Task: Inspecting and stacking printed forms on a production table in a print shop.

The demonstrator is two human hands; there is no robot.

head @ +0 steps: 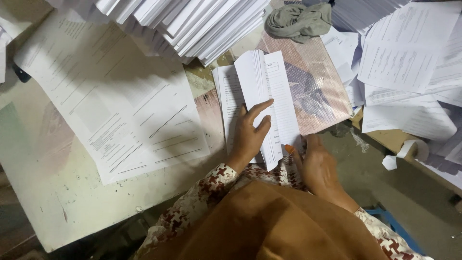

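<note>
Two hands — left (pixel 250 135), right (pixel 320 168) — one grey cloth (pixel 298 20), one tape roll (pixel 415 149).

Folded printed sheets (pixel 262 96) lie on the table (pixel 53 192) at centre, with the left hand (pixel 250 135) resting on them and the right hand (pixel 320 168) at their near right corner. To their left lies a large printed sheet (pixel 115 101); behind both sits a stack of folded sheets (pixel 192 24). A crumpled cloth (pixel 299 20) lies behind and right, and loose printed pages (pixel 409 62) spread further right, a tape roll (pixel 415 148) before them.
</note>
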